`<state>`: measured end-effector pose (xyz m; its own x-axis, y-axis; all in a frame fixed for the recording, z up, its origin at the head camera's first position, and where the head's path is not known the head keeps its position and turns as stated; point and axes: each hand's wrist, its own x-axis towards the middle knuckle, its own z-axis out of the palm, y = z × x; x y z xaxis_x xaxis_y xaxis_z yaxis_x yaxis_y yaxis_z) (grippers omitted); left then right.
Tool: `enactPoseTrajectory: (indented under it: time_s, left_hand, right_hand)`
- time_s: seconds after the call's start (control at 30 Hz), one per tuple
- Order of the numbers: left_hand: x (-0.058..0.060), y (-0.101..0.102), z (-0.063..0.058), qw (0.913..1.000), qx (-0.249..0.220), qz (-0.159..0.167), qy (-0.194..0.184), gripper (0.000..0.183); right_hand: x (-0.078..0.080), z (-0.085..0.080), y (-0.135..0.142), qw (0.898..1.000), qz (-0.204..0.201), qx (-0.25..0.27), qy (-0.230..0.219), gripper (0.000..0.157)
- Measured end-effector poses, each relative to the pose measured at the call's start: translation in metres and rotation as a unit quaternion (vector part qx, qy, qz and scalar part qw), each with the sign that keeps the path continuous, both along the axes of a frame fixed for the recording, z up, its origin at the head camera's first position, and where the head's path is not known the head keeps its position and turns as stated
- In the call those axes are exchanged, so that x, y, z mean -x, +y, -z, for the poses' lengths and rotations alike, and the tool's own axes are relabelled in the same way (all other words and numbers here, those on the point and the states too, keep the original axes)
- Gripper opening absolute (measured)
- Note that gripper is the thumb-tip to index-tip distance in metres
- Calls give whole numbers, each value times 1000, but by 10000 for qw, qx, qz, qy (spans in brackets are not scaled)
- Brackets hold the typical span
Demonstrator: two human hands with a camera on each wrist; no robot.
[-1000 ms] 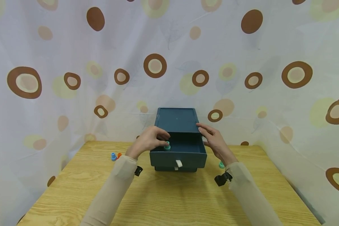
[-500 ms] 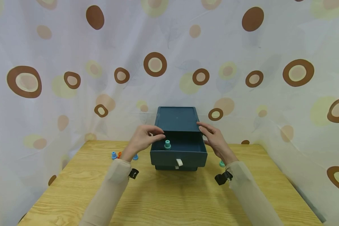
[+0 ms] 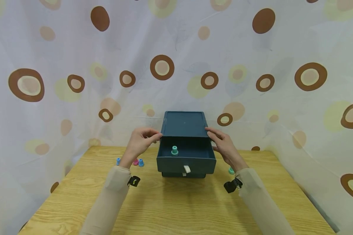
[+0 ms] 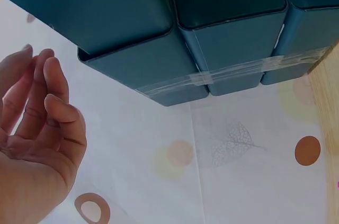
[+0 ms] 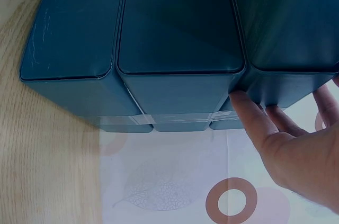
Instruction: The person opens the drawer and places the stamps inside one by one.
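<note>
Near the near edge of the wood-grained table (image 3: pixel 170 209), beige sleeves (image 3: pixel 106 199) are being worn, with a black wrist camera (image 3: pixel 231 186) being carried at each cuff. Toward the table's right edge, a green piece (image 3: pixel 231 170) is being partly hidden by the right wrist; toward the left edge, two blue pieces (image 3: pixel 141 163) and a pink piece (image 3: pixel 136 162) are being crowded by the left wrist.

Between the arms, a smooth dark-blue top drawer (image 3: pixel 179 165) with a pale tab (image 3: pixel 187 169) is jutting out. Inside, toward the drawer's front left corner, a teal piece (image 3: pixel 174 150) is standing upright, wide-based and narrower above. The left hand (image 3: pixel 140 141) is being held released, loosely bent fingers hovering just beside the drawer unit (image 3: pixel 184 124). By the right hand (image 3: pixel 223 145), unclenched, the unit's right side is being touched. The boxy, round-cornered unit is standing near the middle of the table's far edge, its side being crossed by clear tape (image 5: pixel 180 118). Behind, a creased backdrop (image 3: pixel 176 42) is being patterned by brown rings.
</note>
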<state>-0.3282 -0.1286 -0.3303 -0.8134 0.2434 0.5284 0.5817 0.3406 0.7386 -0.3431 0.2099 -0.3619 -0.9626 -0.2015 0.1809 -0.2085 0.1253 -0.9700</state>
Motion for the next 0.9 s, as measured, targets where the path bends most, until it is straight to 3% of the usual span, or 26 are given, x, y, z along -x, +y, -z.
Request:
enactPoseTrajectory:
  time_s: [0.2, 0.5, 0.9]
  left_hand:
    - [2, -12, 7, 9989, -408, -22, -225, 17]
    - [6, -27, 23, 9968, -594, -197, -501, 24]
    - [13, -39, 64, 9897, -488, -628, -1194, 27]
  right_hand:
    - [0, -1, 0, 10000, 19, -20, 10, 54]
    - [0, 0, 3, 9999, 78, -31, 56, 53]
    - [-1, -1, 1, 10000, 28, -40, 20, 55]
